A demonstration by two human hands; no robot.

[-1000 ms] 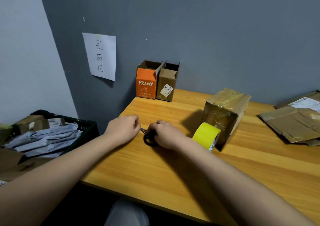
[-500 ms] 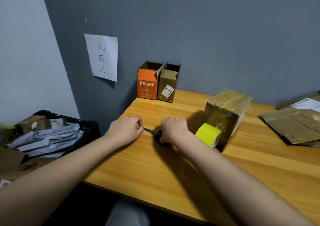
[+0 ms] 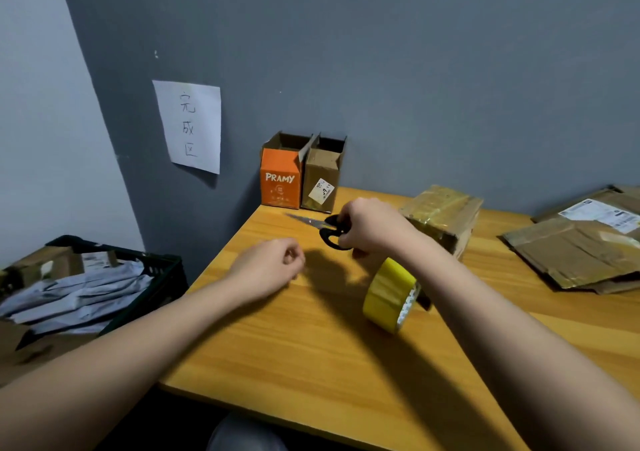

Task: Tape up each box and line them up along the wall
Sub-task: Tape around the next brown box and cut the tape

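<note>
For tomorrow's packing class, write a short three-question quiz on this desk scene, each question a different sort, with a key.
1. True or false: the right hand holds the scissors.
2. Which stands nearest the left edge of the table? A) orange box B) plain brown box C) taped box
3. Fill in: the tape roll is coloured ____.

Key: 1 true; 2 A; 3 yellow.
</note>
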